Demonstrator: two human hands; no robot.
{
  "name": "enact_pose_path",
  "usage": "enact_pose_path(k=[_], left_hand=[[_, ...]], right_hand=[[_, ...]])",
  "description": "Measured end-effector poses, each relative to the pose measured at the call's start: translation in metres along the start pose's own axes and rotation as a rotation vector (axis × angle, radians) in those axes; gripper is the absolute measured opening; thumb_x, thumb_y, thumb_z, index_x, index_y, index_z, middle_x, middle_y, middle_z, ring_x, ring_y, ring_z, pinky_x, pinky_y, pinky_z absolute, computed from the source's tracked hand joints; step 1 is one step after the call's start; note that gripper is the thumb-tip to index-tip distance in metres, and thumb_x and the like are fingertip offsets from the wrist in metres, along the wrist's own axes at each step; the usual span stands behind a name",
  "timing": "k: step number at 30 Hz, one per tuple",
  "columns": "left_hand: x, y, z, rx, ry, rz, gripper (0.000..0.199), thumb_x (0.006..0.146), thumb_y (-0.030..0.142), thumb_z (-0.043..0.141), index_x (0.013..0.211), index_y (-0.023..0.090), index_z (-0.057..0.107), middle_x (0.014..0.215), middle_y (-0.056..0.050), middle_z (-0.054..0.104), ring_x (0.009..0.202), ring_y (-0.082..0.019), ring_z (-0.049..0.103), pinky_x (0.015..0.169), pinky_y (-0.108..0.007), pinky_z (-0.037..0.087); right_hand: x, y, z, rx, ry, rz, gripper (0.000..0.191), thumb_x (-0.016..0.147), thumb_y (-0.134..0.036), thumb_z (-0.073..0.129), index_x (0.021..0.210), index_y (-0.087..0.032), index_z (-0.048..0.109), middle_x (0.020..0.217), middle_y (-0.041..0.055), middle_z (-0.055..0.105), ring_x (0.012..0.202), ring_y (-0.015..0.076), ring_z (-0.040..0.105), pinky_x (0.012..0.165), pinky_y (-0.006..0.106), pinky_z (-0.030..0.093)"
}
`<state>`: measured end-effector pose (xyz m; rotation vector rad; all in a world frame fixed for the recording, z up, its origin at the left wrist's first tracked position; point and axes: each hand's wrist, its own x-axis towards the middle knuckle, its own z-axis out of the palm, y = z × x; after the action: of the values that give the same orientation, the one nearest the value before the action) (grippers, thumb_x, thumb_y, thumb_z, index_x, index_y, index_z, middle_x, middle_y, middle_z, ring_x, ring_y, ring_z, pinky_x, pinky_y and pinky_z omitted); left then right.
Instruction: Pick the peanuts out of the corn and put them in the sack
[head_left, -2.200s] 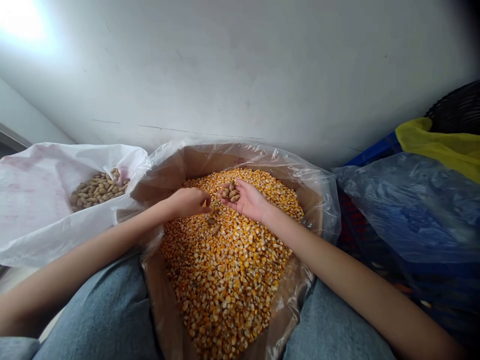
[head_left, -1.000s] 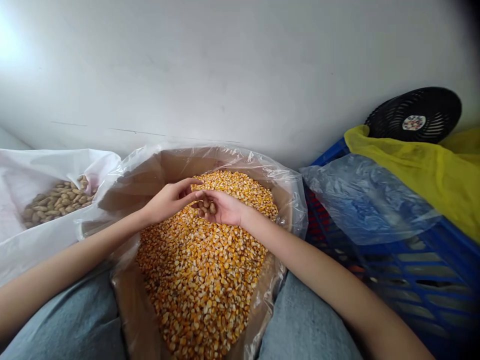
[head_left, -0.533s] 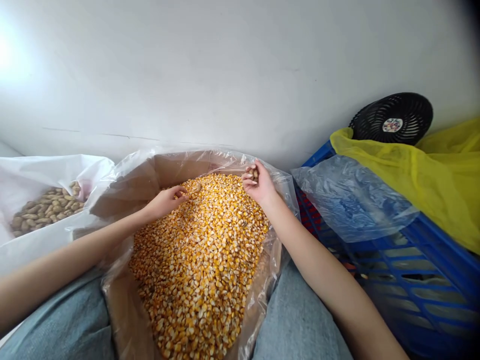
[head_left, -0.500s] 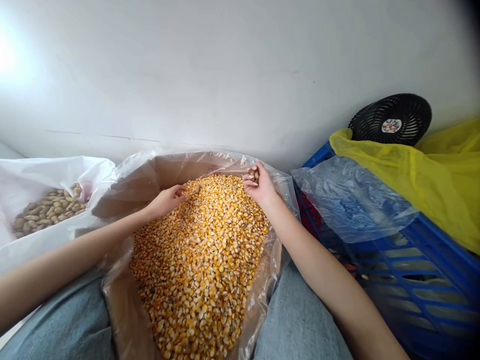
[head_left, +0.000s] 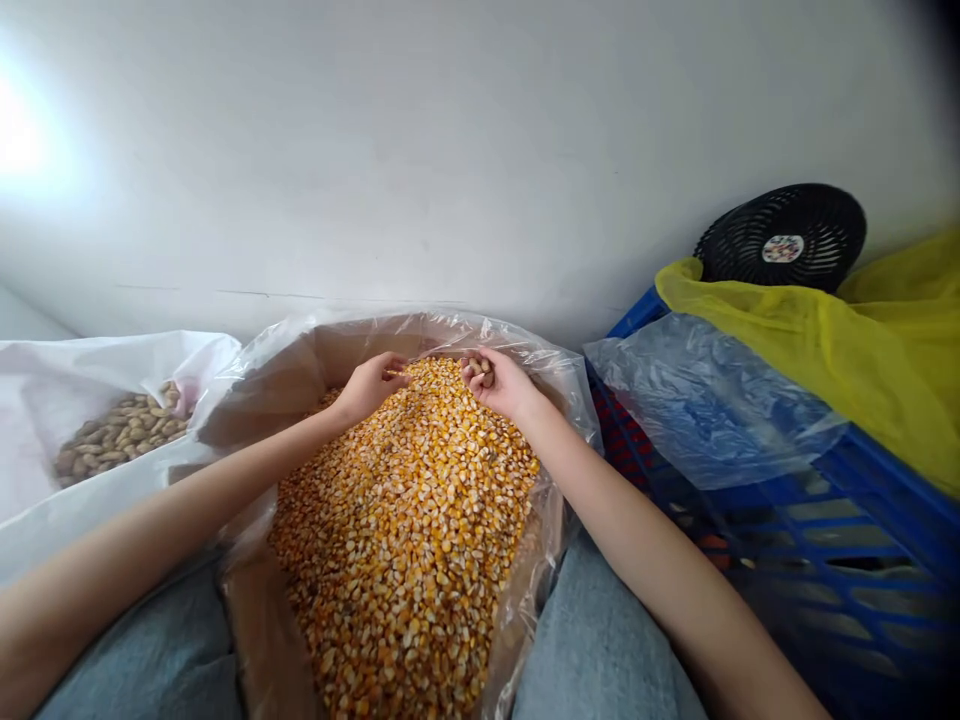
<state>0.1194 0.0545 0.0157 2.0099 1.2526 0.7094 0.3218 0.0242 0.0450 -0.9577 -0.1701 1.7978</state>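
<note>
Several unshelled peanuts (head_left: pixel 481 372) rest in the curled fingers of my right hand (head_left: pixel 504 384), palm turned up over the back of the corn. My left hand (head_left: pixel 367 388) reaches in from the left, its thumb and fingers bent toward each other just above the kernels. Whatever lies between those fingertips is too small to make out. Loose yellow corn kernels (head_left: pixel 409 530) fill a carton (head_left: pixel 352 343) lined with a clear plastic bag (head_left: pixel 262 365), which stands between my knees.
A white bag (head_left: pixel 150 350) with more peanuts (head_left: pixel 124 435) is at the left. On the right stands a blue plastic crate (head_left: pixel 847 500), with clear plastic film (head_left: pixel 712 400), yellow mesh (head_left: pixel 847 340) and a black fan (head_left: pixel 784 240) on it. A white wall (head_left: pixel 420 150) rises behind.
My hands have come closer together: the left moved right and slightly up, the right moved left and down. The peanut that lay by my left fingertips no longer shows on the corn.
</note>
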Motion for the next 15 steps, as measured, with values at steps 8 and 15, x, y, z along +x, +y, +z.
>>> enact_pose_path(k=[8, 15], left_hand=[[-0.003, 0.046, -0.016, -0.168, -0.056, 0.259, 0.035, 0.077, 0.034, 0.04, 0.107, 0.017, 0.042, 0.108, -0.007, 0.051, 0.095, -0.014, 0.05, 0.081, -0.026, 0.04], [-0.021, -0.069, -0.018, 0.408, -0.185, -0.505, 0.056, 0.071, 0.036, 0.045, 0.118, 0.008, 0.035, 0.123, -0.02, 0.035, 0.11, -0.03, 0.037, 0.09, -0.037, 0.03]], right_hand=[[-0.008, 0.02, 0.014, -0.321, -0.212, 0.28, 0.02, 0.078, -0.031, 0.043, 0.071, -0.013, 0.051, 0.062, 0.0051, 0.055, 0.046, 0.0073, 0.049, 0.027, 0.01, 0.031], [-0.007, 0.014, 0.009, -0.294, -0.188, 0.218, 0.012, 0.072, -0.021, 0.05, 0.063, -0.014, 0.047, 0.054, -0.0001, 0.047, 0.039, 0.004, 0.039, 0.023, 0.007, 0.02]])
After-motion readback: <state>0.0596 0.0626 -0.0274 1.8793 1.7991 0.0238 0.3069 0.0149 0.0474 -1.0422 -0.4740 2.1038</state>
